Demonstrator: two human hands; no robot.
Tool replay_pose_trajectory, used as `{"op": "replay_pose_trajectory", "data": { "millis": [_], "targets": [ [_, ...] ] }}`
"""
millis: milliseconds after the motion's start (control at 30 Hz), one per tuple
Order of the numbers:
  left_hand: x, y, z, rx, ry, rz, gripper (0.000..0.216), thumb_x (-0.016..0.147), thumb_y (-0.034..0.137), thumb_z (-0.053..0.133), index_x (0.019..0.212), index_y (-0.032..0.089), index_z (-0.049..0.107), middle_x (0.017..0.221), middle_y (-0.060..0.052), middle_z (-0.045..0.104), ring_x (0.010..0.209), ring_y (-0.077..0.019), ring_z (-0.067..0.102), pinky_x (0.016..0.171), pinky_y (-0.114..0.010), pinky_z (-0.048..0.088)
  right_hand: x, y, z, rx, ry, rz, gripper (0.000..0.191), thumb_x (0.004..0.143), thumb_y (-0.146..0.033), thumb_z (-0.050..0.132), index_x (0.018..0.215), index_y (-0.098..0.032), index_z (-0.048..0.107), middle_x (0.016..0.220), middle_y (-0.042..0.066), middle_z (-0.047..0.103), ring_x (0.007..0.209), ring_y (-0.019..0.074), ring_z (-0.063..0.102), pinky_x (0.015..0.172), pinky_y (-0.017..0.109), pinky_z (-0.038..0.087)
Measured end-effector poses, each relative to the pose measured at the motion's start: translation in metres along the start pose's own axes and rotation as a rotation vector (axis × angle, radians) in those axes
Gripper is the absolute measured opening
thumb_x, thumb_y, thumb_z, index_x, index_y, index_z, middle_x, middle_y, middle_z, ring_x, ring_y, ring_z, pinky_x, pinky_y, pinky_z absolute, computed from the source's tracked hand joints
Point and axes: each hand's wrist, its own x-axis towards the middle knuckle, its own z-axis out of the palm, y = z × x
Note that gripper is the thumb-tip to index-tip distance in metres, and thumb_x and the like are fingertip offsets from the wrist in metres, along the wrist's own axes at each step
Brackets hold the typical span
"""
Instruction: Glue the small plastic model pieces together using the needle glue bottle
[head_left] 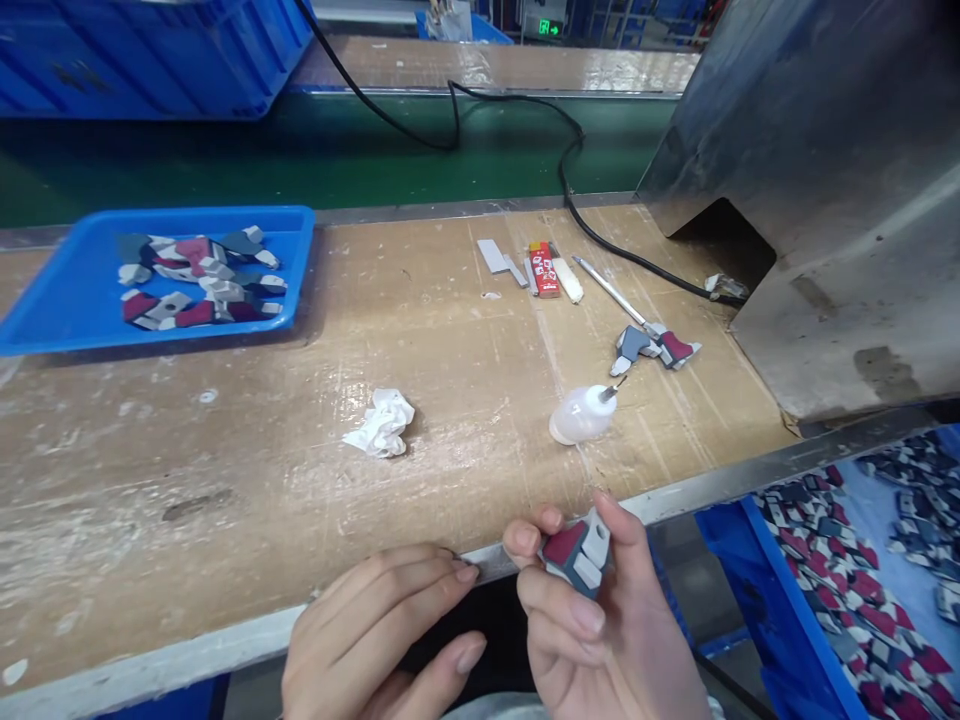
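Note:
Between the thumb and fingers of my right hand (592,620) is a small plastic part (576,552) in dark red, grey and white, held just past the bench's front edge. My left hand (382,630) rests at that edge, fingers stretched out and thumb apart, with nothing in it. A squeeze bottle (581,416) with a thin metal tip stands tilted on the bench beyond my right hand. Farther left lies a crumpled white tissue (381,424). Two similar parts, a grey one (634,346) and a red one (677,347), lie by a metal pen-like tool (611,292).
A blue tray (67,312) with several parts sits at the left. A red packet (544,270) and small grey blocks (492,256) lie near the back. A black cable (637,255) runs to a metal housing (840,220). Blue bins (787,610) of parts stand lower right.

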Motion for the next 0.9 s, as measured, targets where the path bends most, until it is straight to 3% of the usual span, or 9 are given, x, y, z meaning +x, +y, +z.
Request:
{"op": "replay_pose_trajectory", "data": {
  "millis": [167,267,433,600,733,900],
  "targets": [
    [-0.004,0.001,0.000,-0.030,0.010,-0.037,0.011,0.090,0.011,0.065,0.100,0.012,0.070,0.094,-0.005,0.075,0.096,-0.0154,0.070,0.081,-0.022,0.059,-0.003,0.008,0.006,-0.021,0.145,-0.194,0.025,0.081,-0.036,0.081,0.081,-0.014,0.070,0.080,0.004,0.071,0.052,0.0053,0.063,0.047,0.012,0.051],
    [-0.003,0.003,-0.001,-0.062,0.033,-0.040,0.012,0.089,0.009,0.064,0.099,0.012,0.070,0.093,-0.005,0.075,0.094,-0.0149,0.069,0.080,-0.022,0.059,-0.003,0.013,0.008,-0.070,0.223,-0.301,0.024,0.082,-0.037,0.080,0.082,-0.015,0.071,0.081,0.004,0.072,0.055,0.0076,0.066,0.051,0.014,0.054],
    [-0.002,0.003,0.001,-0.093,0.058,-0.062,0.016,0.086,0.004,0.063,0.099,0.011,0.071,0.094,-0.005,0.075,0.094,-0.0148,0.069,0.079,-0.022,0.059,0.000,0.021,0.006,-0.142,0.271,-0.318,0.023,0.082,-0.041,0.079,0.083,-0.020,0.071,0.082,0.000,0.072,0.063,0.0102,0.071,0.057,0.015,0.059],
    [-0.004,0.004,0.002,-0.099,0.141,-0.077,0.013,0.087,0.009,0.065,0.098,0.012,0.071,0.092,-0.005,0.074,0.091,-0.0167,0.070,0.075,-0.025,0.060,0.001,0.027,-0.002,-0.402,0.246,-0.437,0.026,0.083,-0.043,0.077,0.086,-0.022,0.062,0.088,-0.001,0.068,0.074,0.0147,0.075,0.062,0.021,0.062],
    [-0.002,0.006,0.000,-0.115,0.127,-0.104,0.010,0.092,0.014,0.063,0.098,0.012,0.071,0.089,-0.004,0.074,0.089,-0.0159,0.070,0.074,-0.025,0.060,0.001,0.032,-0.010,-0.714,0.140,-0.641,0.033,0.082,-0.047,0.077,0.095,-0.025,0.056,0.101,0.003,0.067,0.080,0.0195,0.076,0.070,0.030,0.064],
    [-0.003,0.006,0.000,-0.147,0.109,-0.065,0.012,0.096,0.021,0.064,0.100,0.011,0.069,0.092,-0.004,0.073,0.093,-0.0144,0.069,0.079,-0.024,0.059,0.003,0.037,-0.018,-1.102,0.053,-0.958,0.037,0.086,-0.026,0.074,0.114,-0.030,0.051,0.114,0.005,0.062,0.106,0.0258,0.073,0.086,0.038,0.064]
  ]
}}
